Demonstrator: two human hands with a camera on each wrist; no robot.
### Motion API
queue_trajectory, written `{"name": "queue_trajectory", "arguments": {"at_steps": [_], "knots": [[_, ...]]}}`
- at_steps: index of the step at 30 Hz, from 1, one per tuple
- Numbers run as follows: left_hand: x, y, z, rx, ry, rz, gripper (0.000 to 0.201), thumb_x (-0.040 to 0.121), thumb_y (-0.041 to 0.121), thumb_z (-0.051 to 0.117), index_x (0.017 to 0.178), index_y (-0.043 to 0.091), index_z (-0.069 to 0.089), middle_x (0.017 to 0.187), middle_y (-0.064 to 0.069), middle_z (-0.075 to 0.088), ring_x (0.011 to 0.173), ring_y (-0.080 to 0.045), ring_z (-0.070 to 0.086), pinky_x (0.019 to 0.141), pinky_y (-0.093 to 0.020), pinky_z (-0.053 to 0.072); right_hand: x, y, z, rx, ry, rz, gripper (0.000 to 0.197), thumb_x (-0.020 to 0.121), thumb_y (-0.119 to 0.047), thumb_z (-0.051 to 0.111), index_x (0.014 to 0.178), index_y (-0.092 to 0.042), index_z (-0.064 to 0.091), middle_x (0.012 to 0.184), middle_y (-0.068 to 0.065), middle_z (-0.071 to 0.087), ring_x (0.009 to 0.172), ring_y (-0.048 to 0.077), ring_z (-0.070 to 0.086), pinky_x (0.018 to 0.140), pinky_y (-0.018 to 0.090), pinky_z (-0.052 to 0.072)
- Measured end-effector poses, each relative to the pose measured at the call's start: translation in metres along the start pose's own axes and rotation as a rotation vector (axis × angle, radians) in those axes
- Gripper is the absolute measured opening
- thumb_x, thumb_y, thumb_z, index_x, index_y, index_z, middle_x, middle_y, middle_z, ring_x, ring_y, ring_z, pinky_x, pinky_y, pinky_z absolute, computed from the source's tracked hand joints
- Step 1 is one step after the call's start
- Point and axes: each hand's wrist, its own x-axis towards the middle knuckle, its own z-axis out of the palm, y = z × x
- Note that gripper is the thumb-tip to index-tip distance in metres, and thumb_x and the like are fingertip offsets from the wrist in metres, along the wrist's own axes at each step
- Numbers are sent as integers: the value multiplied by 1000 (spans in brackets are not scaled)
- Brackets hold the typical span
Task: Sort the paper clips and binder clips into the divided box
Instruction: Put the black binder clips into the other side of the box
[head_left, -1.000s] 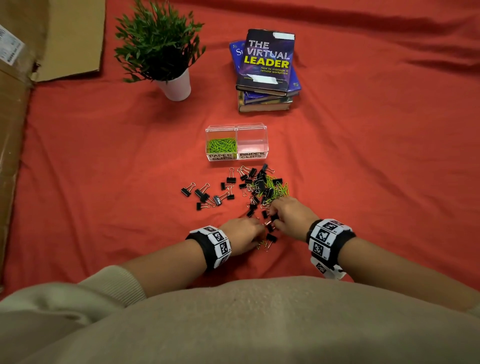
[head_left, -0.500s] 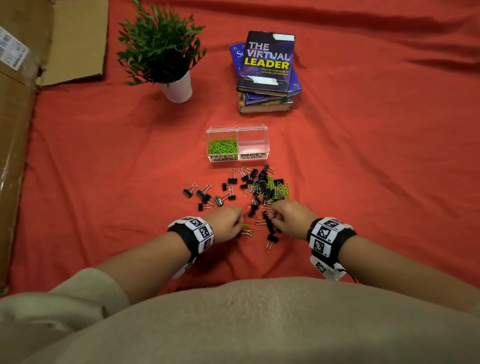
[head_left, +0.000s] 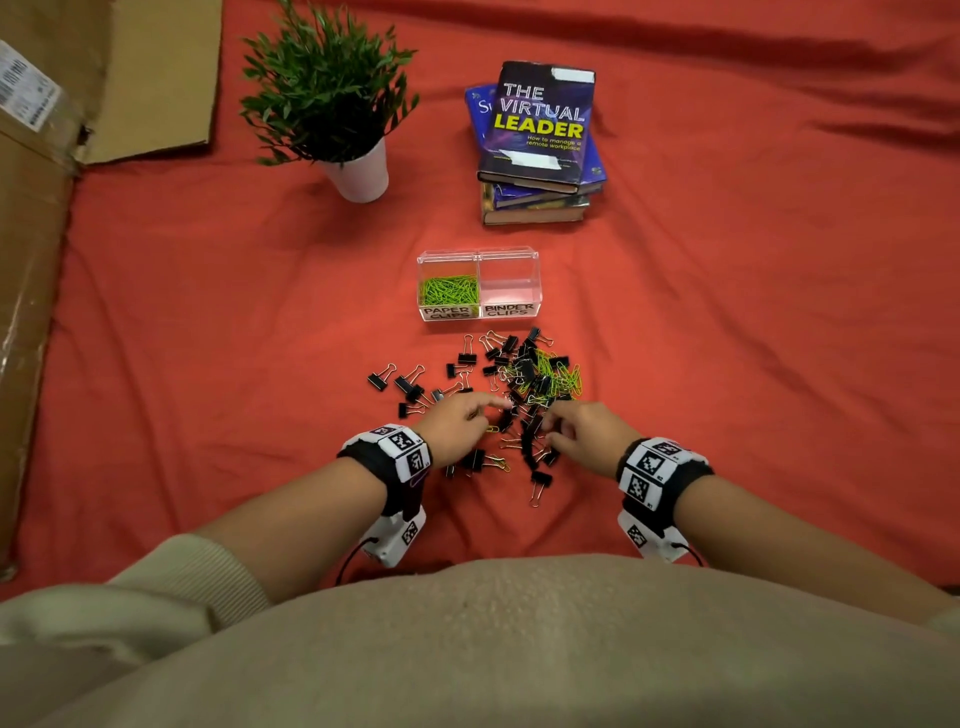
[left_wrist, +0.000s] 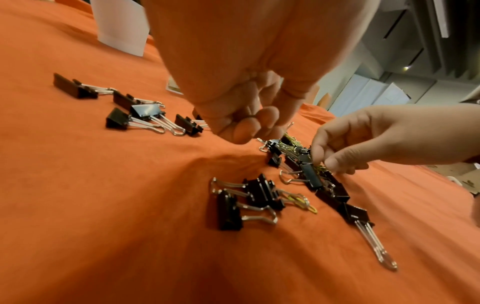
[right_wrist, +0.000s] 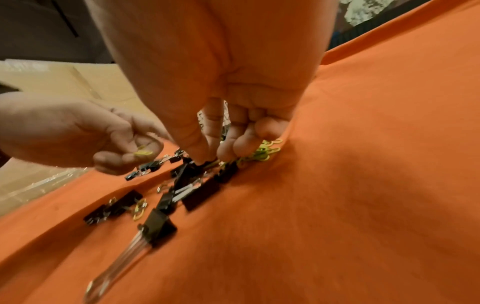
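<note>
Left grip: the left hand (head_left: 457, 423) is seen curled, fingers (right_wrist: 122, 158) drawn together over a yellow-green paper clip (right_wrist: 143, 152) tucked against the fingertips in the right wrist view; it is judged to be pinched there.
Right grip: the right hand (head_left: 584, 436) is lowered into the pile (head_left: 524, 384), thumb and fingers (right_wrist: 226, 150) brought together on the clips; which clip is taken cannot be told, as the contact point is hidden.
Clips, location: black binder clips (left_wrist: 228, 211) and green paper clips (head_left: 563, 376) are scattered on the red cloth (head_left: 727, 364) of the surface, just in front of the divided box (head_left: 478, 254).
Box state: the compartment labelled paper clips is partly filled with green clips; the binder clip compartment appears unfilled.
Handling, paper clips: light, thin, springy wire is judged likely to snag and tangle with neighbours; a fingertip pinch across the loop is suggested, with a small shake to free it.
Handling, binder clips: stiff, small and slightly heavier bodies are expected; the wire handles are best pinched, or the black body taken across its sides.
Hand pose: both wrists are held low, palms down, fingers pointed into the heap, with the hands near each other but apart.
Cloth: soft, wrinkled fabric is seen, so clips may be dragged with it.
</note>
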Motion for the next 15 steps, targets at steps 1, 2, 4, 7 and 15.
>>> {"name": "queue_trajectory", "arguments": {"at_steps": [1,2,4,7,15], "knots": [[0,-1,1,4,-21,-4,39,92,7,40,104,29,69,58,4,47,43,-10,31,39,-19,25,1,0,-2,28,27,13,8,86,-17,56,92,-20,60,64,-11,52,61,10,51,55,22,38],[0,-2,2,9,-39,-7,39,92,7,39,96,27,72,56,0,47,42,-12,29,41,-20,23,2,2,-5,53,58,33,9,86,-15,55,91,-20,60,64,-9,54,60,10,51,55,22,38],[-2,-2,3,16,-54,-13,40,89,4,37,79,23,70,57,-5,47,41,-13,28,42,-21,22,4,8,-11,92,110,87,10,85,-12,54,88,-19,61,65,-8,54,60,11,51,55,23,39],[-2,0,5,27,-31,-34,36,88,1,37,69,23,59,62,-2,50,45,-10,35,42,-21,28,3,17,-17,65,125,133,10,84,-11,53,86,-18,61,70,-7,56,66,13,54,60,26,44],[-6,-9,11,604,-194,136,19,82,25,60,98,18,55,100,-2,61,90,-22,57,73,-27,41,2,21,-11,-36,125,46,12,81,-19,64,89,-20,56,92,-2,53,85,15,52,77,30,48]]}}
